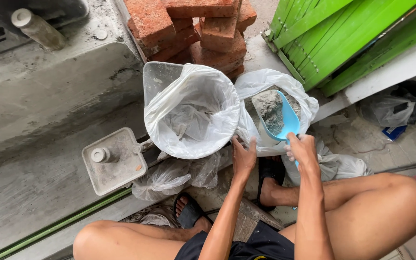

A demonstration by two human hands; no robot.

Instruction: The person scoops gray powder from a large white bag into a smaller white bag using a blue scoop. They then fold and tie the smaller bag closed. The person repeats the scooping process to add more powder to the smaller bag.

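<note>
Blue scoop (281, 119), clenched in right hand (301, 149), digs grey powder; left hand (243, 157) fingers pinch white bag (266, 82).

scoop handle (294, 140) hidden, bricks (188, 29) cropped

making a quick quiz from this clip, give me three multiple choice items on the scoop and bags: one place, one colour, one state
1. Where is the scoop's blade?
A. inside the right-hand bag
B. on the bricks
C. on the ground

2. What colour is the scoop?
A. red
B. light blue
C. green

3. What is the scoop's state?
A. empty
B. loaded with grey powder
C. broken

Answers: 1 A, the blade sits within the bag's open mouth. 2 B, its plastic is light blue. 3 B, grey powder is heaped on it, held by the right hand.
</note>
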